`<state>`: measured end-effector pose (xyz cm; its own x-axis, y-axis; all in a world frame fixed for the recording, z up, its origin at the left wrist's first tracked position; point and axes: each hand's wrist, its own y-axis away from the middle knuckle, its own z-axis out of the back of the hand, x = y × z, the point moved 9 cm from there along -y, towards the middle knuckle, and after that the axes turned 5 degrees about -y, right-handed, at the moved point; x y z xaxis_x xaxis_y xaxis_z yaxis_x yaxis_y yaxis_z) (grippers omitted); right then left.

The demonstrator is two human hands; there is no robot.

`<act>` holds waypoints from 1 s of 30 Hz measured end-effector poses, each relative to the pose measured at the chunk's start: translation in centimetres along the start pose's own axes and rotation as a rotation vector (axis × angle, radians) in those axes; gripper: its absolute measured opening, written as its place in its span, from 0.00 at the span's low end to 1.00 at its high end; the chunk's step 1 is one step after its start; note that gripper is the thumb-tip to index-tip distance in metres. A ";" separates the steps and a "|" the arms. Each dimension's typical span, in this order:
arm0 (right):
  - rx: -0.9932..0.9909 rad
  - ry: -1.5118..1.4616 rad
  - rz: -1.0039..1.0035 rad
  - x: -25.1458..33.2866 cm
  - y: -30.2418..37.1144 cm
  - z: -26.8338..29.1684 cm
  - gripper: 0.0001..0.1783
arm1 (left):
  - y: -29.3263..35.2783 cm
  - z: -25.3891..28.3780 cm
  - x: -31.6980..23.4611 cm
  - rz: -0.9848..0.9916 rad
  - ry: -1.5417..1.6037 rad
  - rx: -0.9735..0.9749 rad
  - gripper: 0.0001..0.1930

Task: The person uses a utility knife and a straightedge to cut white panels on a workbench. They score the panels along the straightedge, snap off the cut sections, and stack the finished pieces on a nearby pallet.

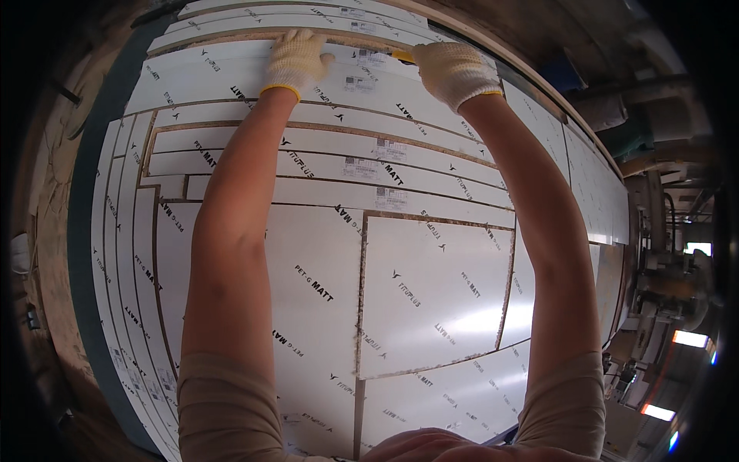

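At the frame's upper middle, the gloved right hand grips a yellow tool, its long axis aimed left across a white panel toward the left hand, whose hold cannot be told

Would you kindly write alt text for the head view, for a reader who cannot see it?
The person's gloved right hand holds a small yellow tool over white panels separated by narrow gaps, while the gloved left hand is at the far edge of a long panel. A squarish panel lies nearer the person.
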<state>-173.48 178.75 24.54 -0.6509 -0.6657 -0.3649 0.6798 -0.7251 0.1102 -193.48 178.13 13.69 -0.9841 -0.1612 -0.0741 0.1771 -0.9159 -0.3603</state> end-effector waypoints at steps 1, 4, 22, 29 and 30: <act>0.011 0.026 0.008 0.2 0.0 -0.1 0.13 | 0.0 0.2 0.0 -0.004 -0.015 -0.018 0.24; 0.026 0.012 -0.026 0.1 0.1 -0.5 0.13 | -0.1 0.1 0.0 -0.013 -0.033 -0.004 0.24; -0.075 -0.121 -0.102 -1.5 2.1 -3.1 0.14 | -0.2 -0.7 -0.1 0.012 -0.072 0.055 0.26; -0.114 -0.106 -0.039 -1.4 1.3 -3.7 0.13 | 0.1 0.5 -0.1 -0.017 0.154 0.007 0.22; -0.128 -0.107 -0.033 -1.3 1.1 -3.6 0.13 | 0.1 0.5 -0.1 -0.015 0.149 0.012 0.21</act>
<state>-170.65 179.42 21.81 -0.7014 -0.6615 -0.2654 0.6903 -0.7232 -0.0215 -193.37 177.83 14.12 -0.9741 -0.0924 -0.2064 0.1618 -0.9223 -0.3510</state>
